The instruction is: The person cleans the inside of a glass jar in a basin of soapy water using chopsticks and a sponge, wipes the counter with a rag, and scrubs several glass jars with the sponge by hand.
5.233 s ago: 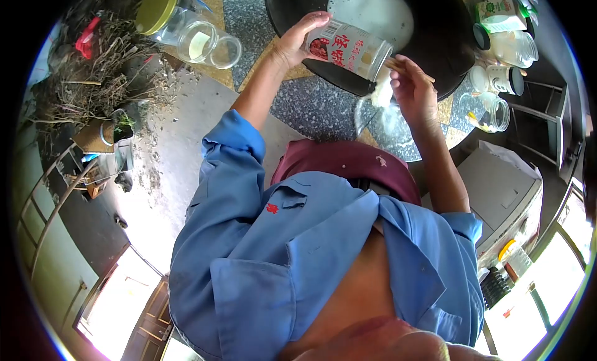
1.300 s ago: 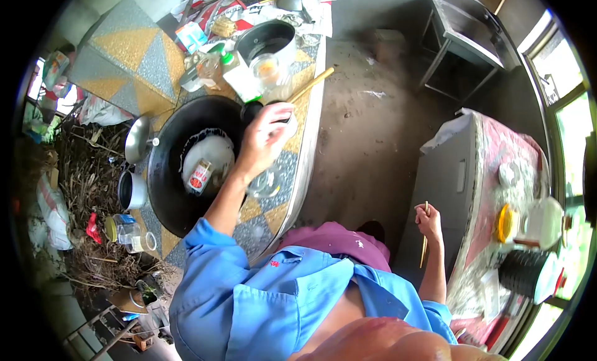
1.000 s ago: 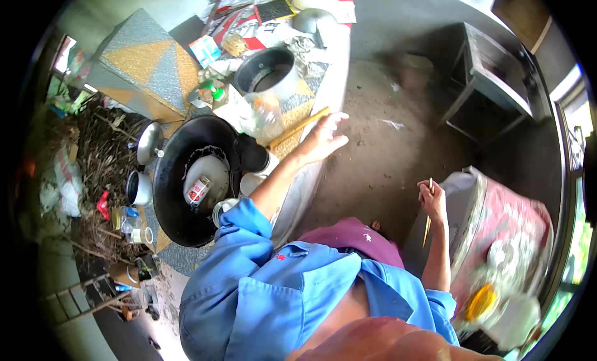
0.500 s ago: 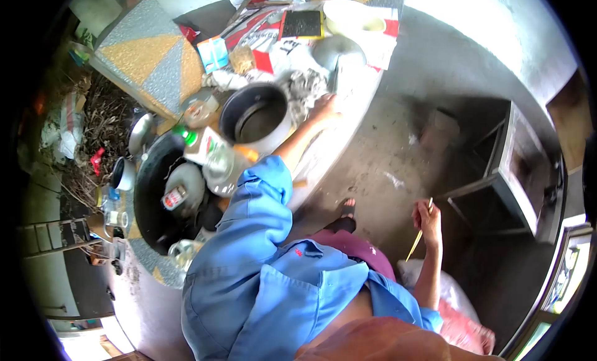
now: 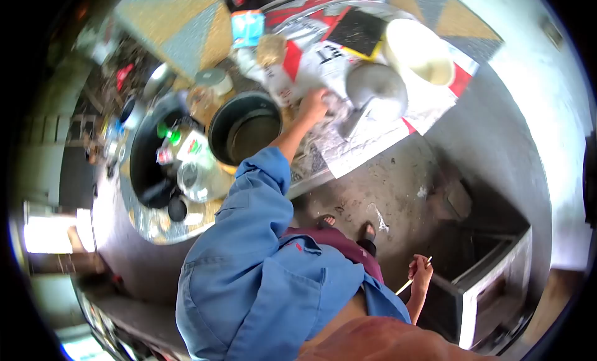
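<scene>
My left hand (image 5: 314,106) reaches over the counter, its fingers closed at a crumpled grey cloth (image 5: 336,107), a little blurred. Just right of the cloth is a rounded metal lid or bowl (image 5: 377,89), and a dark-lined pot (image 5: 245,129) stands to the left of my forearm. Low on the right side, my right hand (image 5: 421,271) is closed around a thin wooden stick (image 5: 405,287) that points down and left, over the floor.
A black wok (image 5: 142,168) sits at the left, with a clear jar (image 5: 200,179) and a green-capped bottle (image 5: 190,146) beside it. Printed sheets (image 5: 360,151) bear a cream basin (image 5: 426,53) and a black panel (image 5: 357,31). A metal-framed stand (image 5: 469,308) is at lower right.
The view has turned from the wok toward the sheets. The labelled jar left my left hand and lay in the wok; that hand has moved to the cloth. My right hand hangs lower, holding a stick.
</scene>
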Tool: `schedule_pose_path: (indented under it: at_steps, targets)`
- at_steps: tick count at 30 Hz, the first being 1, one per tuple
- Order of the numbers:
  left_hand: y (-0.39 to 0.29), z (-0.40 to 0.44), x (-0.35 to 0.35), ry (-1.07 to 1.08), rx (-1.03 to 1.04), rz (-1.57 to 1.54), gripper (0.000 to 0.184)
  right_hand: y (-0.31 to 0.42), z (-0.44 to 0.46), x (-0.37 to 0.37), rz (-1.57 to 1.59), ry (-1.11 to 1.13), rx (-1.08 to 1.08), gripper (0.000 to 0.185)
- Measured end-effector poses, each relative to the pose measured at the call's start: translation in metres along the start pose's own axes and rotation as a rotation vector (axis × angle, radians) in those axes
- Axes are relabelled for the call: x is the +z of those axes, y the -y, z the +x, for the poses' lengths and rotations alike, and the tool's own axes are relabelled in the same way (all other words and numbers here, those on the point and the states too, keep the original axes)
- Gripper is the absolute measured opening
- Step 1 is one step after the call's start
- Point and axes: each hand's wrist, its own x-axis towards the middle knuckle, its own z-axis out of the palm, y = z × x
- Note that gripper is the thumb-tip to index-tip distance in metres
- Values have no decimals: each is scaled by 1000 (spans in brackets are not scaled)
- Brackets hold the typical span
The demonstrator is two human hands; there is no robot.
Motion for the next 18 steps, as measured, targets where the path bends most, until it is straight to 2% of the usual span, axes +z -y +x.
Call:
schedule_pose_path:
  at_steps: [1,2,4,5,6,7,8,9,11,13,15,18]
  targets:
    - [-7,2,-4,-199,144,74,30,11,21,-5,-19,39,-12,16]
    - [-22,3,-12,-319,181,5,30,21,43,-9,-42,90,-25,16]
    - [-70,-7,-38,-278,-67,-428,30,51,93,-16,-132,197,-30,15]
    - [-95,-20,-47,-358,-56,-790,27,67,118,-12,-156,236,-31,14]
    - [-120,-39,-64,-344,-164,-986,26,82,142,-9,-212,305,-75,12]
    - [-141,-57,-75,-348,-55,-1228,22,102,160,-2,-293,363,-83,11]
    - [-153,-77,-86,-339,-8,-1322,19,119,174,8,-366,405,-115,10]
    - [-172,-104,-99,-322,-57,-1462,17,132,185,18,-436,439,-154,10]
    - [-192,-153,-112,-444,-37,-1530,16,149,204,36,-472,531,-175,8]
    - [-195,-213,-121,-385,88,-1695,23,155,210,59,-587,605,-153,7]
    - [-194,-276,-126,-603,138,-1620,23,148,203,86,-676,690,-140,8]
    - [-184,-376,-127,-1031,150,-1350,22,121,190,125,-851,856,-63,9]
